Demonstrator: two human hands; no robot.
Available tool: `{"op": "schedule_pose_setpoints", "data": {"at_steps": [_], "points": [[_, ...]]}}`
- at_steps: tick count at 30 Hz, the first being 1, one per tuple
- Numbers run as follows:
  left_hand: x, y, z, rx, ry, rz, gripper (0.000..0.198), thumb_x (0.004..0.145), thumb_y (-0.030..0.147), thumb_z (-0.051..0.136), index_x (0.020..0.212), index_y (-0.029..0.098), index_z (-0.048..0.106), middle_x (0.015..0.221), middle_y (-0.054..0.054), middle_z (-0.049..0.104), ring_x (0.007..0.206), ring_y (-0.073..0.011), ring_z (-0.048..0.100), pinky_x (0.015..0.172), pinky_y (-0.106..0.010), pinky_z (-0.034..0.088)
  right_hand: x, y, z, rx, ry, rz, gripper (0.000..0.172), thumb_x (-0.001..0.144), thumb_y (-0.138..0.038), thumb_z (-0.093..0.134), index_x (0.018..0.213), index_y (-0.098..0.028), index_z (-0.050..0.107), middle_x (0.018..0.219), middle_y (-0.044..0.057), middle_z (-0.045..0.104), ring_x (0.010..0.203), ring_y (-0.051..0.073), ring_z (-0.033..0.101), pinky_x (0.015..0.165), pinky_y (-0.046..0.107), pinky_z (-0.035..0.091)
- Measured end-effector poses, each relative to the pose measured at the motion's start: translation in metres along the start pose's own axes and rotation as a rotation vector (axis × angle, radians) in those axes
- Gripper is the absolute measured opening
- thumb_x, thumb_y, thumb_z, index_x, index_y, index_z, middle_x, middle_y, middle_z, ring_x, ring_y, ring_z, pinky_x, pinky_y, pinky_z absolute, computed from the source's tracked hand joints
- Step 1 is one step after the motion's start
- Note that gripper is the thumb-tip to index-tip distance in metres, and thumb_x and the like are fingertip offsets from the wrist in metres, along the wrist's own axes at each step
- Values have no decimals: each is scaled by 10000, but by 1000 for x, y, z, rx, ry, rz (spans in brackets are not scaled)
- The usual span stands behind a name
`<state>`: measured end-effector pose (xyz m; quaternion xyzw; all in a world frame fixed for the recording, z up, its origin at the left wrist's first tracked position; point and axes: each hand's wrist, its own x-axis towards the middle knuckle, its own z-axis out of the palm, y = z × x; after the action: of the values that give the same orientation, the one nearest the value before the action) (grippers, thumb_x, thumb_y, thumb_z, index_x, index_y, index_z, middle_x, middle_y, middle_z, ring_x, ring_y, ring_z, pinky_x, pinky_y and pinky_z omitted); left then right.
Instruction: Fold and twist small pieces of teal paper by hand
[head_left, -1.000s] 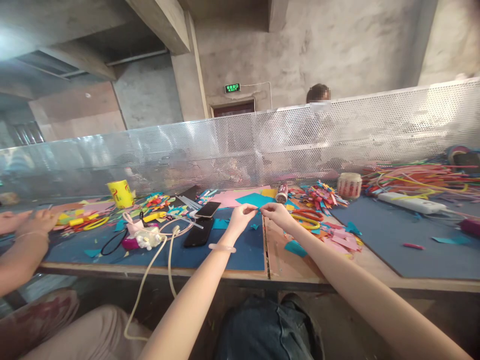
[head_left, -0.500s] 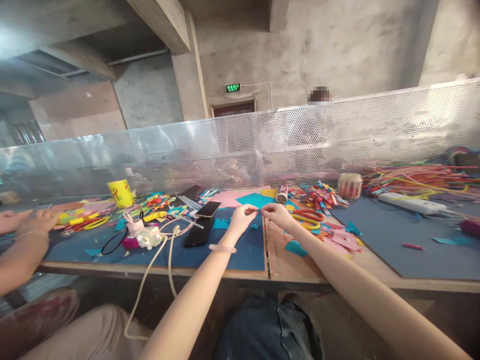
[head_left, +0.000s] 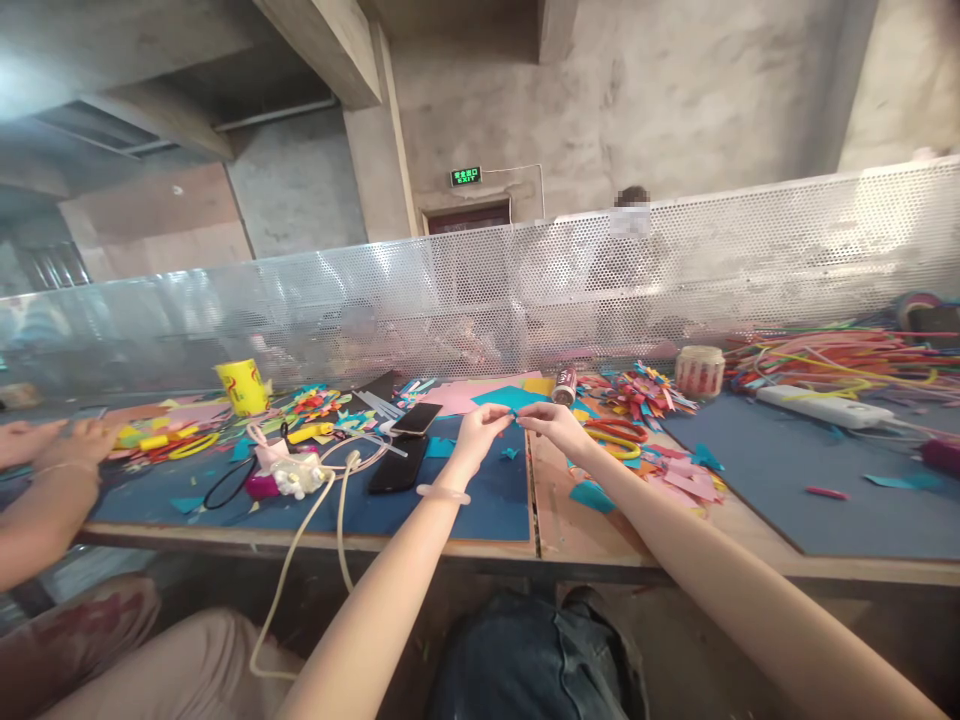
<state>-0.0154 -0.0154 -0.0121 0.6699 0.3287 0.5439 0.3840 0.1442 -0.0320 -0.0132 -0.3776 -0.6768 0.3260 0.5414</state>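
My left hand (head_left: 481, 434) and my right hand (head_left: 559, 426) meet fingertip to fingertip above the table's middle. Both are closed in a pinch on a small blue paper piece (head_left: 515, 413), which the fingers mostly cover. Just beyond them lies a blue paper sheet (head_left: 501, 398), beside a pink sheet (head_left: 448, 397). A little blue folded scrap (head_left: 509, 454) rests on the blue mat (head_left: 480, 515) below my hands. Yellow-handled scissors (head_left: 619, 448) lie right of my right hand, near a heap of pink paper pieces (head_left: 688, 480).
Two phones (head_left: 397, 466) and a power strip with cables (head_left: 296, 472) lie to the left. A can (head_left: 564, 384), a glass jar (head_left: 699, 373) and a white power strip (head_left: 823, 407) stand or lie rightward. A perforated metal screen (head_left: 450, 290) runs behind. At far left are a co-worker's hands (head_left: 79, 448).
My hands have shifted slightly, and the fingers have turned a little around the blue piece. Behind the screen, a person has moved a bit left and lower.
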Motion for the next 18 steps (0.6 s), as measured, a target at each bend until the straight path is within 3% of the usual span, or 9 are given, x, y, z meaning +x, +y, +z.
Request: {"op": "schedule_pose_setpoints", "data": {"at_steps": [18], "points": [[0,0,0,25,-49,-28,275,642,325,635,851,146,649,788,-52,649,625,-121,540,576,-237,414,1,5,0,72,-17,42,265,606,-368,628,763,-156,607,667,3,583,615,110,504,547,233,363]]}}
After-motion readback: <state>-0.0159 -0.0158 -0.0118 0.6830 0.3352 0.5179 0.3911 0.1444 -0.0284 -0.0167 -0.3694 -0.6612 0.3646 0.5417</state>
